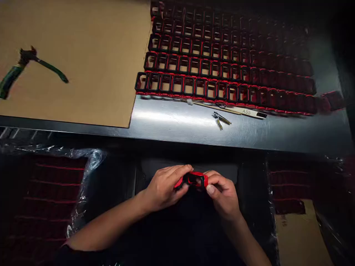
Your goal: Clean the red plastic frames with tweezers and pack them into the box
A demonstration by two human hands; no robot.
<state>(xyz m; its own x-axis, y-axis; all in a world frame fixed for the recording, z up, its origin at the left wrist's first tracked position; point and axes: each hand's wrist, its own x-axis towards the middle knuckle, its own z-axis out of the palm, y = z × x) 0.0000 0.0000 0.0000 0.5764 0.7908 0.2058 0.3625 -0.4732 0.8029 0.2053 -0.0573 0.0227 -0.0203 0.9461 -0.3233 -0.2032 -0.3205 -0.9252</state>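
Note:
A red and black frame-shaped part [198,174] is held between my two hands, below the front edge of the metal table. My left hand [168,186] has its fingers over the part's left end, with the thumb beneath. At the right end, my right hand [223,192] pinches the part between thumb and fingers. The openings of the part show a dark inside. Both hands partly hide it.
Rows of similar red and black frames [188,85] stand on the metal table [172,123]. Small cutters [221,119] and a white "A55" stick [246,112] lie before them. Green-handled pliers [50,66] rest on cardboard [97,55]. Plastic-lined boxes flank me below.

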